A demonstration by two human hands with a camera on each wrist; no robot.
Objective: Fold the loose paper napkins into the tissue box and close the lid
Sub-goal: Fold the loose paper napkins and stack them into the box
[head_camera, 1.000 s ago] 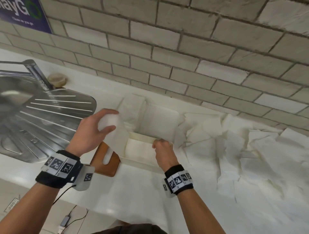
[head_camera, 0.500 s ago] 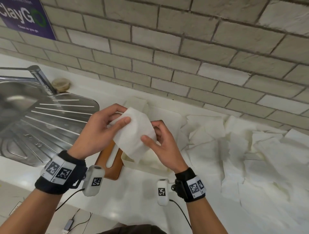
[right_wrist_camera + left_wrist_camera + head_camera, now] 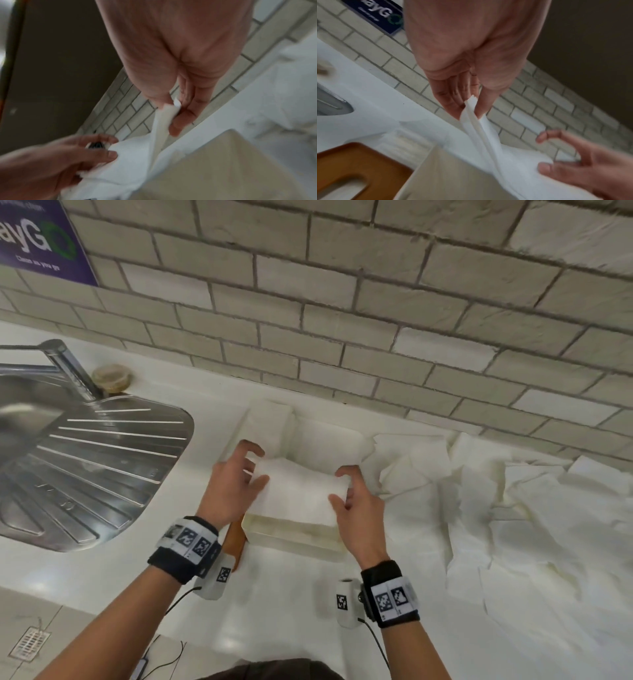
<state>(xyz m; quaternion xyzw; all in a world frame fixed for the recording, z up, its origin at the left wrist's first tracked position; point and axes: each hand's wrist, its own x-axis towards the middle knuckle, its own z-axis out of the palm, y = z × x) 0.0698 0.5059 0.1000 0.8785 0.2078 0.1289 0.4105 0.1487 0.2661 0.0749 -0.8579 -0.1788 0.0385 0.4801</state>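
Observation:
A white folded napkin (image 3: 298, 491) is stretched flat between both hands, just above the open cream tissue box (image 3: 291, 534). My left hand (image 3: 239, 474) pinches its left edge between thumb and fingers; the left wrist view shows the napkin (image 3: 481, 135) hanging from the left hand (image 3: 469, 108). My right hand (image 3: 349, 491) pinches the right edge, and the right wrist view shows the napkin (image 3: 161, 121) caught by the right hand (image 3: 173, 112). The box's brown wooden lid (image 3: 236, 537) lies on the counter left of the box, mostly hidden by my left wrist. Several loose napkins (image 3: 496, 508) cover the counter to the right.
A steel sink drainboard (image 3: 85, 457) and tap (image 3: 68, 368) are on the left, with a small lidded tub (image 3: 111, 376) behind. A brick wall (image 3: 342, 320) runs along the back. More folded napkins (image 3: 270, 422) lie behind the box.
The hands have spread apart, pulling the napkin from a bunched, upright hold into a flat sheet, and have lowered it over the box.

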